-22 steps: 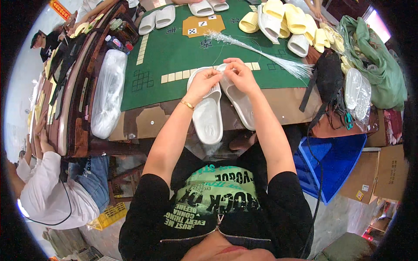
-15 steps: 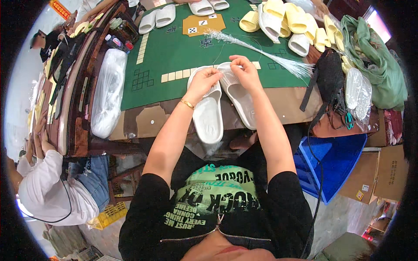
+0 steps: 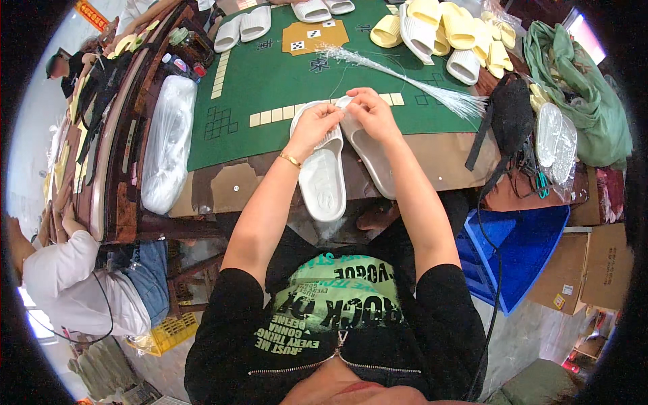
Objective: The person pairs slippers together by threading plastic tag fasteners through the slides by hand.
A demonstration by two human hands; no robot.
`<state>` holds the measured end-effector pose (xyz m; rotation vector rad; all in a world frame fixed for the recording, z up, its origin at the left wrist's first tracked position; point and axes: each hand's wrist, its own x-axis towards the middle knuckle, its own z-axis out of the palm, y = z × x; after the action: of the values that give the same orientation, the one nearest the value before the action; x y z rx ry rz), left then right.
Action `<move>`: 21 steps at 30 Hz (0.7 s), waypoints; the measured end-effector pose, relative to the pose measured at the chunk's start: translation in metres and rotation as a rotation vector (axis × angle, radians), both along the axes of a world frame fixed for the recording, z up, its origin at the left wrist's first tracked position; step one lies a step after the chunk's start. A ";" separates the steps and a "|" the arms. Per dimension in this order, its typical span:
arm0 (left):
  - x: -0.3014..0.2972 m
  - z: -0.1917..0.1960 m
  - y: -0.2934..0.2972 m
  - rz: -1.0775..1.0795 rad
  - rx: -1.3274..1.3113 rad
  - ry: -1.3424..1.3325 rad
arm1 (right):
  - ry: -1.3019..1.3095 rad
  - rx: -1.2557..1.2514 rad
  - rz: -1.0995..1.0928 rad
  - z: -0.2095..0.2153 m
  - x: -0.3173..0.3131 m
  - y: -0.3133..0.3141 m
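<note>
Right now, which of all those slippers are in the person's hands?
The white pair at the table's near edge, toes under both hands; the other white and yellow slippers lie untouched along the far side.

The person wears a black T-shirt (image 3: 337, 317) with short sleeves that end above the elbows. On the chest there is a big green print with black and pale letters. A silver zipper (image 3: 337, 354) runs across dark clothing lower on the body. On the wrist of the left arm there is a thin gold bracelet (image 3: 290, 160). Both hands are bare, without gloves.
</note>
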<state>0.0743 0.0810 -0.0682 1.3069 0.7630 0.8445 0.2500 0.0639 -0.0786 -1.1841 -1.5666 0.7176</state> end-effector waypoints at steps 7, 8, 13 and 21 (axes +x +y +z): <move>0.000 0.000 0.000 0.018 -0.027 0.036 | 0.349 -0.031 -0.140 -0.011 0.008 0.011; -0.001 -0.002 0.002 0.009 -0.018 0.025 | 0.349 -0.032 -0.139 -0.009 0.008 0.010; -0.001 -0.001 0.001 0.000 0.001 0.017 | 0.215 0.016 -0.029 0.002 0.004 -0.001; -0.001 -0.003 0.002 -0.009 0.012 0.031 | 0.030 0.002 0.058 0.002 0.002 -0.002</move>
<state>0.0728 0.0826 -0.0708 1.3355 0.7767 0.8239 0.2524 0.0624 -0.0764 -1.1249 -1.5819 0.7682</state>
